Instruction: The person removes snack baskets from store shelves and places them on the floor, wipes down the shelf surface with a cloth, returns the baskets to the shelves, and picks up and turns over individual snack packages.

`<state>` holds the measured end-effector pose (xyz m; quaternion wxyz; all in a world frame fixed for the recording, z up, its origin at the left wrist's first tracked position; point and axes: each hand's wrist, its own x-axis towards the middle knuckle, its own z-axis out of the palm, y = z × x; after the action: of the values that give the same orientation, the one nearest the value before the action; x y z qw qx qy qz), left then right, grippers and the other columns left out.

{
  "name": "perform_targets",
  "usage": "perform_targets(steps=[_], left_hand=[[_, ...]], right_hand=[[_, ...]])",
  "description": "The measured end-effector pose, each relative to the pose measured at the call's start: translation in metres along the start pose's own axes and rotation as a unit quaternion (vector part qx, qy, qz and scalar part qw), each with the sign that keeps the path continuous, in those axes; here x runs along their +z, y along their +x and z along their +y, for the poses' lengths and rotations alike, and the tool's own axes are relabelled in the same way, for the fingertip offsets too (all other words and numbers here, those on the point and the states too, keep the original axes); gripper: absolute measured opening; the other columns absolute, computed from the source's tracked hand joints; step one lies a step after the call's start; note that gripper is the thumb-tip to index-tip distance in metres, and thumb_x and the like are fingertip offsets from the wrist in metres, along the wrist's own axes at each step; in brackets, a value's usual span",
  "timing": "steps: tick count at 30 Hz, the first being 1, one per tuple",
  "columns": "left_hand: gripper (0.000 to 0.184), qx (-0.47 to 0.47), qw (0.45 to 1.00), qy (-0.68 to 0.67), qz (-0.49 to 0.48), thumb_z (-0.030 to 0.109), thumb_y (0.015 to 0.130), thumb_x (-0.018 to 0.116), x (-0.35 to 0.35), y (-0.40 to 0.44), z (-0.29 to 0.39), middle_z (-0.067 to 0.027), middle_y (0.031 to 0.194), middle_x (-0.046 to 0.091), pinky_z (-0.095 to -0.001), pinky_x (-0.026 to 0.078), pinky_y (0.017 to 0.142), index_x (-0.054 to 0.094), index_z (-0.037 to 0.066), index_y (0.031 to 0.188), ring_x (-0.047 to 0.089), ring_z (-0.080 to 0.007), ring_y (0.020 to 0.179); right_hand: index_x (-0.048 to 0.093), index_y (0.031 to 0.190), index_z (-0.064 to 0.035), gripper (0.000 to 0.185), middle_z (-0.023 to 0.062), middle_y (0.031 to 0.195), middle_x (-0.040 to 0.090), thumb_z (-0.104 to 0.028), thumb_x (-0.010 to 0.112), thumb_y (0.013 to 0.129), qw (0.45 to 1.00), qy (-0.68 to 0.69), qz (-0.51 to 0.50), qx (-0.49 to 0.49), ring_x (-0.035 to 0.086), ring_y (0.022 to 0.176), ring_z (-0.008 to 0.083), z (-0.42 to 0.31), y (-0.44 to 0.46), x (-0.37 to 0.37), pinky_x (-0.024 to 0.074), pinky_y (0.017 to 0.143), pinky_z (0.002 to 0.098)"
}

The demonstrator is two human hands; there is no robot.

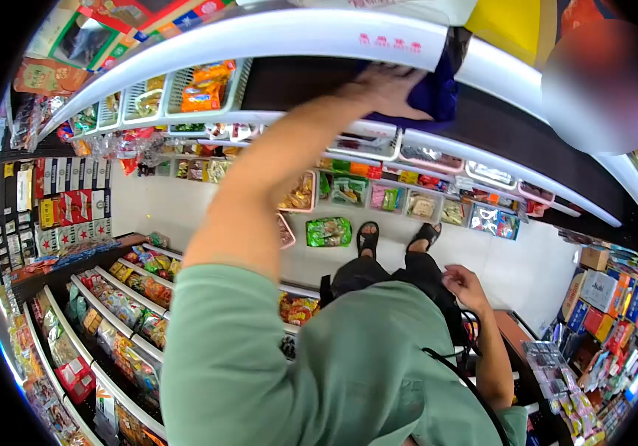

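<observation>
Sleeve (222, 334), green, foremost: by the nearer left hand (387, 91), fingers spread, a blue cloth (444, 98) is partly covered on the shelf (285, 83), its remainder seen rightward, thumb-side; right hand (465, 287) low, loosely half-open.

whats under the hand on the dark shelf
A dark blue cloth sticks out from under the left hand; the part the hand covers, and the dark shelf beneath the cloth, can't be seen.

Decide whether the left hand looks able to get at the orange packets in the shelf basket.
Probably yes: only bare dark shelf appears to separate the left hand from the orange packets, and their basket looks open-topped.
</observation>
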<state>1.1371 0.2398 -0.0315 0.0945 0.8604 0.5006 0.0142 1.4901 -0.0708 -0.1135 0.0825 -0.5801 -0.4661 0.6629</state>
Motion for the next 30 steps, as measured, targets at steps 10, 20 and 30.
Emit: perform_targets(steps=[10, 20, 30], left_hand=[[0.106, 0.014, 0.995, 0.069, -0.065, 0.066, 0.064, 0.064, -0.017, -0.028, -0.029, -0.0208, 0.147, 0.014, -0.0522, 0.019, 0.108, 0.008, 0.025, 0.145, 0.02, -0.0409, 0.133], [0.102, 0.026, 0.997, 0.062, 0.033, 0.075, 0.068, 0.049, -0.004, 0.035, 0.082, -0.0199, 0.146, 0.017, -0.0548, 0.008, 0.108, 0.022, 0.011, 0.142, 0.012, -0.0405, 0.135], [0.119, -0.239, 0.971, 0.011, 0.003, 0.081, 0.065, 0.046, -0.031, 0.01, 0.021, -0.0222, 0.148, 0.007, -0.0377, 0.007, 0.113, 0.007, -0.002, 0.142, 0.004, -0.0304, 0.139]], right_hand=[[0.054, 0.114, -0.0013, 0.033, 0.006, 0.096, 0.063, -0.005, 0.062, 0.082, 0.989, 0.088, 0.1, -0.061, 0.058, 0.088, 0.0128, 0.017, -0.002, -0.02, 0.0462, 0.076, 0.0266], [0.053, 0.116, -0.001, 0.036, 0.007, 0.099, 0.062, -0.005, 0.061, 0.081, 0.994, 0.065, 0.081, -0.046, 0.058, 0.089, 0.0138, 0.022, -0.01, -0.001, 0.0469, 0.075, 0.0265], [0.053, 0.115, -0.0004, 0.035, 0.0075, 0.099, 0.062, -0.01, 0.064, 0.083, 0.989, 0.08, 0.114, -0.056, 0.058, 0.086, 0.0126, 0.024, -0.01, -0.003, 0.0465, 0.073, 0.0265]])
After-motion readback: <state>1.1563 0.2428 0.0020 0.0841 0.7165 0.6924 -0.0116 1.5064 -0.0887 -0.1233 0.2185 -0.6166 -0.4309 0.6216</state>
